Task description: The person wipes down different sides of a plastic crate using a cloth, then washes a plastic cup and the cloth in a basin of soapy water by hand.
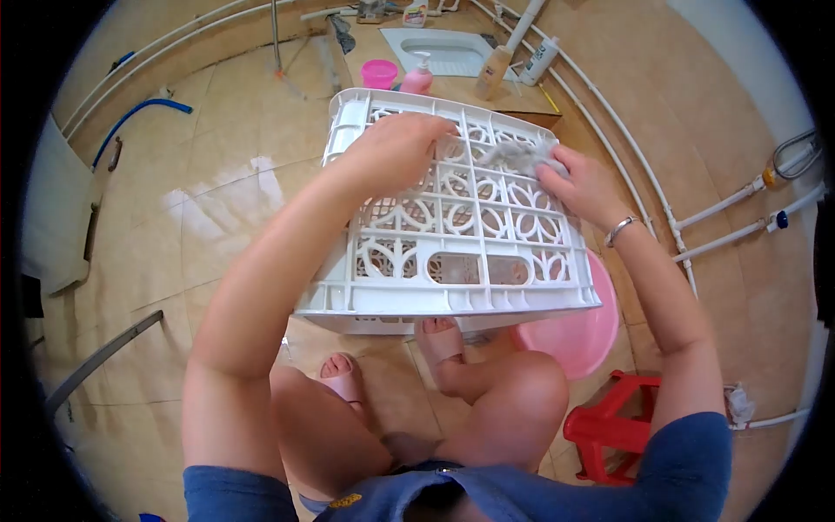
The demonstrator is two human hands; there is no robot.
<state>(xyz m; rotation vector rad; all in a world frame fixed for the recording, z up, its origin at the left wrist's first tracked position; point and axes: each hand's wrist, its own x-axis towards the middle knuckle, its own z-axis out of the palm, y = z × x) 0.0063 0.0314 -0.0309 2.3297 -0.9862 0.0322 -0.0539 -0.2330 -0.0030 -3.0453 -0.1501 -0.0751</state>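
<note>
Floor; hands, cloth on basket

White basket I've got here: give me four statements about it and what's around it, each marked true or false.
1. The right hand holds a greyish cloth at the white basket. True.
2. The left hand is on the red stool. False: it is on the basket.
3. The basket partly hides the pink basin. True.
4. The basket's openwork is solid red. False: it is white latticework with gaps.
</note>
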